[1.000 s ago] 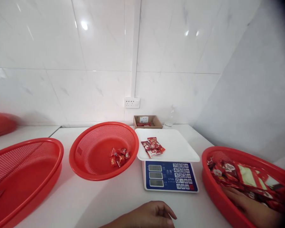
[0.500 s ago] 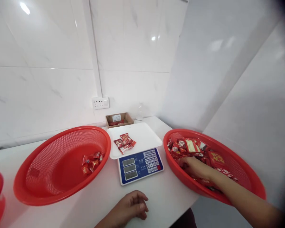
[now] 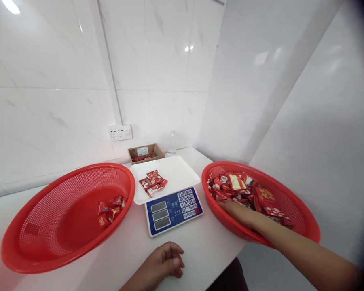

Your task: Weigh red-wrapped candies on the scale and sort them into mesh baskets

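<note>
My left hand (image 3: 164, 262) rests on the table in front of the scale (image 3: 174, 212), its fingers loosely curled and a little apart, holding nothing. On the scale's white tray (image 3: 182, 173) lie several small red candy packets (image 3: 153, 182). My right hand (image 3: 234, 211) reaches into the right red basket (image 3: 314, 232), at its near left side. Its fingers are down among the red wrapped packets (image 3: 236, 182) and hidden, so I cannot tell whether they grip one. A larger red packet with gold print (image 3: 264, 195) lies deeper in that basket.
On the left stands another red basket (image 3: 63, 252) with a small heap of red candies (image 3: 111, 211) at its right side. Behind the scale are a cardboard box (image 3: 145, 153) with red packets and a clear bottle (image 3: 172, 142). A wall socket (image 3: 120, 132) is above.
The view has turned slightly, so most things sit further left. My right hand has shifted a little within the basket's near left side. My left hand stays on the table.
</note>
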A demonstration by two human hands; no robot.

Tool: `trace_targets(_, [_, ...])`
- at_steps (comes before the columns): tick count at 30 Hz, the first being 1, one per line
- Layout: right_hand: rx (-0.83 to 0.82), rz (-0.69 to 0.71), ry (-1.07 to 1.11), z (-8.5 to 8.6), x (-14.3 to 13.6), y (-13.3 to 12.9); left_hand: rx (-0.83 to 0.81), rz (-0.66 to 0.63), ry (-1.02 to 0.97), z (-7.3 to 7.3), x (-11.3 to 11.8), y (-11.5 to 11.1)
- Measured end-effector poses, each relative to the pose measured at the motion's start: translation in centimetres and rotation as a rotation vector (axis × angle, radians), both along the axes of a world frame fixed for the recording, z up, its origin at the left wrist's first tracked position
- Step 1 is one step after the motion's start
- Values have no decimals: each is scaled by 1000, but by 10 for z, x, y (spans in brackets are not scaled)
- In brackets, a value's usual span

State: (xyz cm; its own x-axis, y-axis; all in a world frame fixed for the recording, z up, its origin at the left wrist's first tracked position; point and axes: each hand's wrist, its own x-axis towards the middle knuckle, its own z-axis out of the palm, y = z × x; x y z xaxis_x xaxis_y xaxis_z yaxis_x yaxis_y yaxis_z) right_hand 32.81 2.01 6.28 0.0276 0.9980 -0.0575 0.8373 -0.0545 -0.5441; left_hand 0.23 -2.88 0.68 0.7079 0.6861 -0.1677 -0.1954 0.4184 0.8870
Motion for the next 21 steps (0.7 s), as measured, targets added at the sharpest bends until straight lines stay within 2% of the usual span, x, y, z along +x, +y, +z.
trace_targets(3, [-54, 143, 6, 12, 0, 2, -18, 6, 10, 0, 1, 0])
trace_targets(5, [-5, 172, -8, 20, 3, 5, -27, 13, 19, 1, 2, 1])
trace_targets(7, [61, 118, -22, 27, 9, 10, -32, 18, 19, 2, 3, 1])
trace_targets(13, [205, -168, -7, 41, 26, 17, -32, 6, 8, -2, 2, 1])
trace_targets(17, [261, -283, 97, 46, 28, 18, -23, 9, 9, -5, 2, 1])
trace_targets(21, [285, -360, 214, 54, 24, 18, -34, 15, 17, -1, 3, 0])
